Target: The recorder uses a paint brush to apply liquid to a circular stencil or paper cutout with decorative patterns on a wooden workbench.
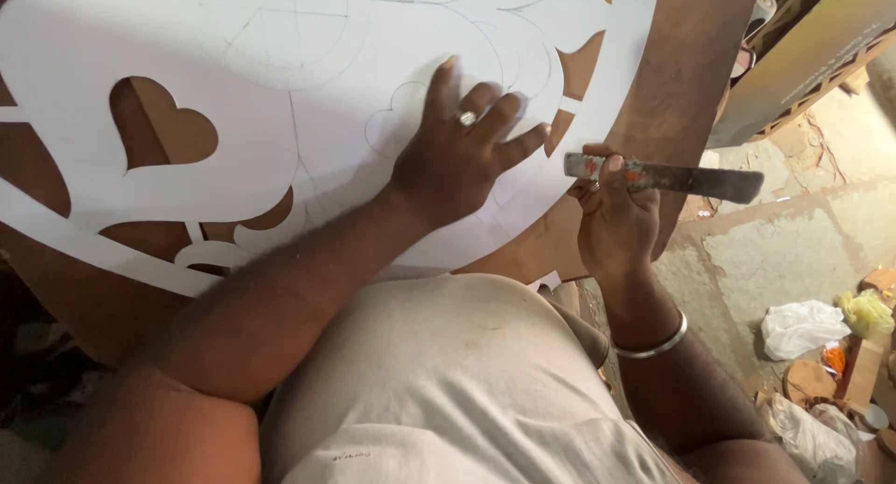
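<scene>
Left hand [462,153] is pressed flat on the white cut-out board [308,101], fingers spread apart, palm down, a ring [467,119] on one finger. It sits near the board's curved lower-right edge, just right of a pencilled heart outline [397,120] drawn on the surface. Well to the left of that hand, a heart-shaped hole [159,125] is already cut through the board, brown showing beneath it. More openings run along the rim above and right of the hand.

Right hand [616,218] is just off the board's edge, right of the left hand, fingers clamped around a flat metal blade [667,176]. The blade lies roughly level, its worn, reddish-stained part at the grip near the board's rim and its far end pointing away from the board. A metal bangle [653,344] circles that wrist.

Below the board, the person's grey shirt [448,381] fills the foreground. Right of the board, stone floor [765,260], with a crumpled white bag [801,327] and scraps lying on it.
</scene>
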